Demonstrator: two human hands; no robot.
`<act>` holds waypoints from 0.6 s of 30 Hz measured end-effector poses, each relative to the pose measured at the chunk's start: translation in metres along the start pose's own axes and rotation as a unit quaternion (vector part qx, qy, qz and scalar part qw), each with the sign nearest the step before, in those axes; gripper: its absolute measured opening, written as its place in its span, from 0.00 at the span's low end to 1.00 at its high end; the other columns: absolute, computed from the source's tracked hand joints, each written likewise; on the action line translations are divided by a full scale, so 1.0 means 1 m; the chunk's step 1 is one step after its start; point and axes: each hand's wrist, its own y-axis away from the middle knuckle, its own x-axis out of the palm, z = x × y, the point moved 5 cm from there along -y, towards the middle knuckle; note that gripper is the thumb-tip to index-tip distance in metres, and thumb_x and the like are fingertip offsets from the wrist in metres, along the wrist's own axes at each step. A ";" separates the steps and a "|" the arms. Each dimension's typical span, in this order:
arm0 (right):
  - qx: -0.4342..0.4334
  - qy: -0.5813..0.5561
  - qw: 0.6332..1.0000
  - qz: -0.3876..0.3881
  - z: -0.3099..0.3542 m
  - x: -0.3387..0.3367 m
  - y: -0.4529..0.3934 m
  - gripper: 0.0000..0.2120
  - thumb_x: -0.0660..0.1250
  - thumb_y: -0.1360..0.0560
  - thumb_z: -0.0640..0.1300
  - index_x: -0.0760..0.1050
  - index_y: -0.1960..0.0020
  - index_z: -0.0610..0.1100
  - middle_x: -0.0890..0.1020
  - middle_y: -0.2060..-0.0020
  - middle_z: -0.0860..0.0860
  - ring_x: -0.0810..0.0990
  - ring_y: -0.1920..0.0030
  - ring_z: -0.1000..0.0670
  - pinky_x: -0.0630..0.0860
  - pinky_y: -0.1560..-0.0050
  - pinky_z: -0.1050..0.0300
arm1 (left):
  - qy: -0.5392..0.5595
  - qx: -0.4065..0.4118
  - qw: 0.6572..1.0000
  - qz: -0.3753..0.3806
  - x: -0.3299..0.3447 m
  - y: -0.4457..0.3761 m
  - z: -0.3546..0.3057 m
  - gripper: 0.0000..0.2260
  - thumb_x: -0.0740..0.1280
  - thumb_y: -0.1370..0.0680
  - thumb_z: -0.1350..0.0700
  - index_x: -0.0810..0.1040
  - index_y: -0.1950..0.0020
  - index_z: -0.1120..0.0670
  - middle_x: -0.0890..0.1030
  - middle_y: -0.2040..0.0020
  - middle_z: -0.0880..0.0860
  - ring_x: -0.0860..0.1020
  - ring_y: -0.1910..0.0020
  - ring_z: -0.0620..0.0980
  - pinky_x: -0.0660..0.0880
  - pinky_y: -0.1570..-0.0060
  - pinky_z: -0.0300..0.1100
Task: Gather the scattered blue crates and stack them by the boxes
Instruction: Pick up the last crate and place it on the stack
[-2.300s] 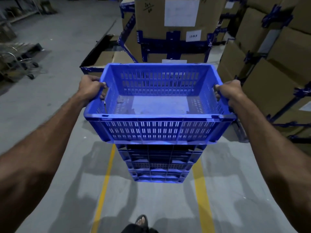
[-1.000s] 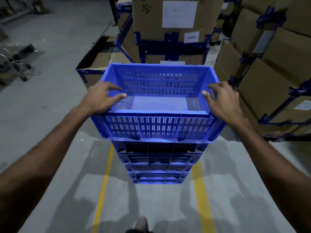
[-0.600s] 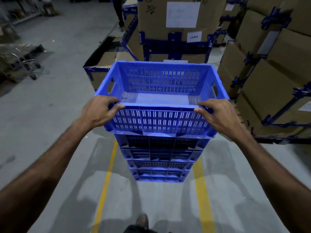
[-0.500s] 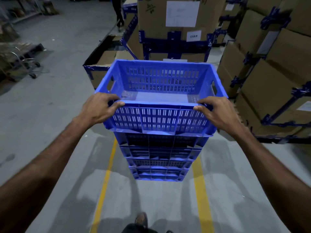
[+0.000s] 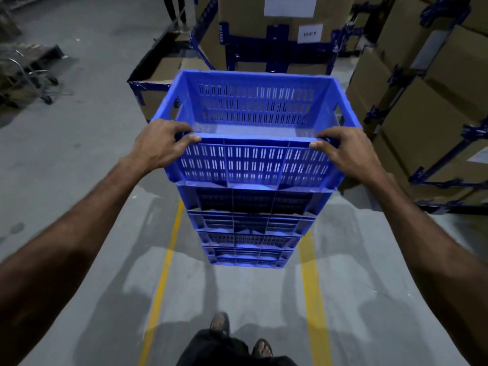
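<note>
Gripping the near rim of the top blue crate (image 5: 253,133), my left hand (image 5: 161,146) curls over its near left corner, fingers hooked inside the rim and thumb lying along the outer edge, while my right hand (image 5: 346,151) does the same at the near right corner. This top blue crate sits nested on a stack of blue crates (image 5: 248,228) standing on the grey concrete floor (image 5: 79,159), between two yellow painted lines (image 5: 309,286) that run away from me. The crate is empty, with slotted walls and a handle opening in each short side. Just beyond the stack, at its far edge, stand tall cardboard boxes (image 5: 245,30) bound with dark blue strapping; one carries a white paper label (image 5: 290,5). A low open carton (image 5: 161,72) lies on the floor to the far left of the stack. More strapped cardboard boxes (image 5: 433,107) line the right edge of the view. A metal trolley (image 5: 29,75) stands well apart at the far left. My feet in sandals (image 5: 219,322) show at the bottom edge, near the stack's base. Someone's legs (image 5: 174,9) are visible far off at the top.
</note>
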 end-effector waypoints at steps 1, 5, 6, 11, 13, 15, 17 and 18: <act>0.002 0.000 1.000 0.003 0.000 0.001 -0.001 0.21 0.69 0.22 0.60 0.84 0.41 0.44 0.87 0.47 0.48 0.84 0.49 0.47 0.72 0.54 0.55 | 0.002 -0.002 1.000 -0.001 0.001 -0.002 0.001 0.16 0.66 0.19 0.41 0.84 0.48 0.52 0.84 0.59 0.53 0.79 0.61 0.55 0.76 0.60 0.50; 0.007 -0.005 1.000 0.007 -0.004 0.000 -0.004 0.22 0.68 0.22 0.61 0.84 0.41 0.44 0.87 0.47 0.48 0.84 0.50 0.48 0.73 0.53 0.55 | 0.009 -0.008 1.000 0.004 0.004 -0.007 0.003 0.18 0.64 0.20 0.38 0.84 0.47 0.51 0.84 0.58 0.52 0.79 0.61 0.54 0.77 0.60 0.51; 0.007 -0.006 1.000 0.010 -0.005 0.000 -0.004 0.22 0.68 0.22 0.61 0.84 0.41 0.44 0.87 0.48 0.48 0.84 0.50 0.48 0.73 0.54 0.55 | 0.009 -0.007 1.000 0.005 0.004 -0.008 0.003 0.18 0.64 0.20 0.38 0.84 0.47 0.51 0.84 0.58 0.52 0.79 0.61 0.54 0.77 0.60 0.50; 0.004 -0.004 1.000 0.017 -0.005 0.001 -0.009 0.26 0.66 0.23 0.65 0.84 0.41 0.45 0.87 0.47 0.49 0.84 0.50 0.49 0.74 0.53 0.55 | 0.011 0.001 1.000 0.004 0.006 -0.011 0.007 0.18 0.64 0.19 0.39 0.84 0.48 0.51 0.84 0.58 0.52 0.78 0.62 0.53 0.77 0.61 0.49; 0.002 -0.007 1.000 0.019 -0.005 0.000 -0.011 0.28 0.64 0.24 0.66 0.84 0.41 0.44 0.87 0.47 0.49 0.84 0.49 0.48 0.76 0.52 0.54 | 0.011 0.003 1.000 0.001 0.007 -0.012 0.007 0.17 0.65 0.19 0.40 0.84 0.48 0.52 0.84 0.58 0.52 0.78 0.62 0.53 0.76 0.61 0.49; 0.003 -0.010 1.000 0.023 -0.005 0.000 -0.013 0.28 0.64 0.25 0.66 0.84 0.41 0.44 0.87 0.47 0.49 0.84 0.50 0.48 0.78 0.51 0.51 | 0.011 0.003 1.000 -0.002 0.007 -0.012 0.007 0.16 0.66 0.18 0.41 0.84 0.48 0.52 0.84 0.59 0.52 0.78 0.63 0.53 0.75 0.62 0.48; 0.006 -0.017 0.999 0.027 -0.006 -0.001 -0.015 0.28 0.64 0.26 0.67 0.84 0.42 0.45 0.87 0.49 0.48 0.84 0.51 0.48 0.79 0.50 0.48 | 0.008 0.006 1.000 -0.006 0.008 -0.011 0.006 0.17 0.66 0.18 0.40 0.84 0.48 0.53 0.83 0.60 0.52 0.77 0.64 0.53 0.72 0.62 0.46; 0.008 -0.021 0.999 0.029 -0.006 -0.002 -0.015 0.29 0.64 0.26 0.68 0.84 0.43 0.45 0.87 0.49 0.49 0.84 0.51 0.48 0.80 0.50 0.47 | 0.005 0.008 1.000 -0.008 0.008 -0.010 0.005 0.18 0.65 0.18 0.39 0.84 0.48 0.53 0.83 0.61 0.52 0.77 0.64 0.52 0.71 0.63 0.45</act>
